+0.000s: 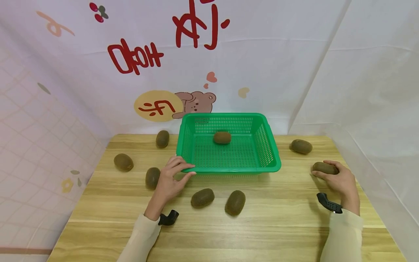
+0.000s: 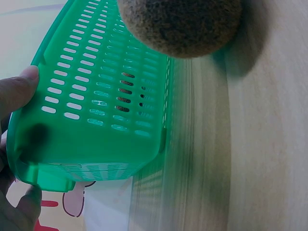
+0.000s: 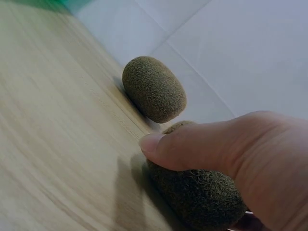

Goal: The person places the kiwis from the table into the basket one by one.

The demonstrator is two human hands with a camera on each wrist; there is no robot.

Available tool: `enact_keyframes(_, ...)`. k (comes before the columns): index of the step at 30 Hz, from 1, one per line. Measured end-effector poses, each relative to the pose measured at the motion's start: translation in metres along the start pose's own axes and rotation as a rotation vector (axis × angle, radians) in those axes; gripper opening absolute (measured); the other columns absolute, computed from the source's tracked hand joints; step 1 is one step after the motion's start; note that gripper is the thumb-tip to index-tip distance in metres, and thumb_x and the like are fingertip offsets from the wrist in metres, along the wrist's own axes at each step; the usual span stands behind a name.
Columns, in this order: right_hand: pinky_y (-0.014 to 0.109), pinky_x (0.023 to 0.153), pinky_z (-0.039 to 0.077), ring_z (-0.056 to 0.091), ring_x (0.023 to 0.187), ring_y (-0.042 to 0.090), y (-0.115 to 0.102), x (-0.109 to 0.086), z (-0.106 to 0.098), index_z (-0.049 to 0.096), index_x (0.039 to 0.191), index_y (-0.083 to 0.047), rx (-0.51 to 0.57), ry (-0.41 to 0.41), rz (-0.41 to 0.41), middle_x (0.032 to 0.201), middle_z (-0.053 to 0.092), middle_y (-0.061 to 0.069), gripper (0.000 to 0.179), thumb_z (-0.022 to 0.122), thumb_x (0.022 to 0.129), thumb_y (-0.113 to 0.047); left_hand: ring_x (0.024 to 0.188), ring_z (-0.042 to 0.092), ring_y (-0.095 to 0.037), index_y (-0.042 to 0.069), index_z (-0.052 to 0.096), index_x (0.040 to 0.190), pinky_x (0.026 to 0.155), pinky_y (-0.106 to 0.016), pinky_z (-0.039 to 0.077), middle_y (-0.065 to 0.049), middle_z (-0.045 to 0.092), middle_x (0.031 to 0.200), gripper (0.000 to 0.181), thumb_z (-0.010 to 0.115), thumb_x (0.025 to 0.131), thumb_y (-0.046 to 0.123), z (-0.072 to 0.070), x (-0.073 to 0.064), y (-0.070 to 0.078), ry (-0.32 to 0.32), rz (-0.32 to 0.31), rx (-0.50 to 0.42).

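A green plastic basket (image 1: 229, 170) with slotted walls stands at the back middle of the table. My left hand (image 1: 170, 180) grips its near left corner, thumb and fingers on either side of the rim, as the left wrist view also shows. One brown kiwi (image 1: 222, 138) lies inside, near the far wall. At the table's right side my right hand (image 1: 342, 180) holds another kiwi (image 1: 322, 167) between thumb and fingers; the right wrist view shows the thumb across this kiwi (image 3: 197, 197). Beyond it lies a further kiwi (image 1: 301, 146), apart from the hand.
Left of the basket, kiwis lie at the back (image 1: 162, 139), far left (image 1: 123, 162) and beside my left hand (image 1: 152, 178). Two kiwis (image 1: 202, 198) (image 1: 235, 202) lie in front of the basket. A white printed cloth (image 1: 262, 54) hangs behind the wooden table (image 1: 262, 233).
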State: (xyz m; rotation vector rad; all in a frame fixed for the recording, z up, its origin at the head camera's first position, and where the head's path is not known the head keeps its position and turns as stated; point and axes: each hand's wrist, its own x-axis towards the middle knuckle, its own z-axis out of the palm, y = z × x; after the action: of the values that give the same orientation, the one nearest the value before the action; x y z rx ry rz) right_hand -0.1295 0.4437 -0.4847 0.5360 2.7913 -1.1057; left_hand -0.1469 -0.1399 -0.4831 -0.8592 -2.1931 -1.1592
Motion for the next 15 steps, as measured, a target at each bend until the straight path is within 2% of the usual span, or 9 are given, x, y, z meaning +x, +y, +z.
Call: enact_keyframes(15,0.076,0.108,0.029,0.025,0.143,0.063,-0.0008,0.0003,0.0014,0.035,0.159,-0.007,0.019,0.03,0.019,0.162,0.022,0.038,0.097,0.072,0.088,-0.062,0.096,0.056,-0.018,0.014,0.081,0.104,0.091,-0.03,0.048,-0.001,0.066,0.092,0.025,0.087,0.08,0.009,0.0,-0.0011,0.0003,-0.003,-0.011,0.009)
